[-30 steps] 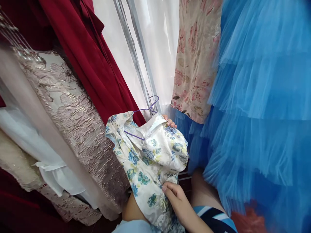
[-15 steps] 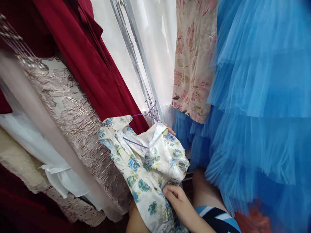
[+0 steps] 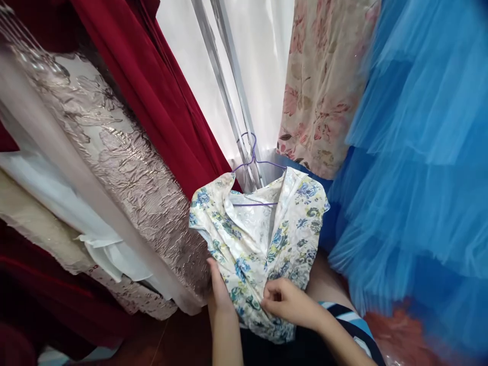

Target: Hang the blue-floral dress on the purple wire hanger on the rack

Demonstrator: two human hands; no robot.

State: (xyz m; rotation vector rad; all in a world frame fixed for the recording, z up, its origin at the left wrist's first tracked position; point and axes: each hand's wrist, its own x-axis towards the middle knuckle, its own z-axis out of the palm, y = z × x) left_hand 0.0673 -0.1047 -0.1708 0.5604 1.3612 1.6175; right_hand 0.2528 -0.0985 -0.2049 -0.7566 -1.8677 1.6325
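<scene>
The right hand (image 3: 284, 303) pinches the soft, creased floral garment (image 3: 293, 249) just beyond it; the left hand (image 3: 221, 295) lies along its edge, grip unclear. Farther off curves a thin purple hanger (image 3: 253, 158).

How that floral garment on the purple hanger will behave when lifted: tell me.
The floral garment looks floppy: its lower part bunches in folds beside the right hand. Its neckline edges look thin, so it is probably light. The shoulders would likely hold shape, since the purple hanger runs into them.
</scene>
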